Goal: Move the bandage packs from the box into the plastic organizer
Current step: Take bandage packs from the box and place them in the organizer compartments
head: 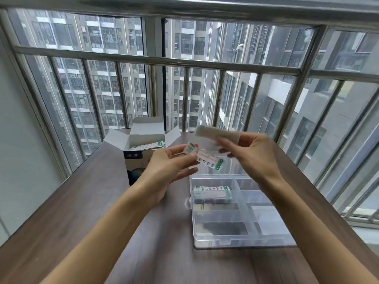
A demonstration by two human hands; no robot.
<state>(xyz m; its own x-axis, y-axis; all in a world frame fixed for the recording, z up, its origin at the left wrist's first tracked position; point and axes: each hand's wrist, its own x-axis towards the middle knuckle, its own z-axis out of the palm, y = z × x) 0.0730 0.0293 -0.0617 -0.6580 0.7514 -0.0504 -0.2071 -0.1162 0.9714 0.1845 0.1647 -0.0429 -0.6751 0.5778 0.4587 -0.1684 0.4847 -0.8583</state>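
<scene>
Both hands raised over the far half of the table, between the open box near its far left edge and the clear organizer toward its right edge, likely to sort a batch before dropping it in. Left hand pinching a few bandage packs between thumb and fingers; right hand gripping a blurred pale stack, fingers curled round it. More packs inside the box, plus one bundle already in the organizer's far left compartment.
</scene>
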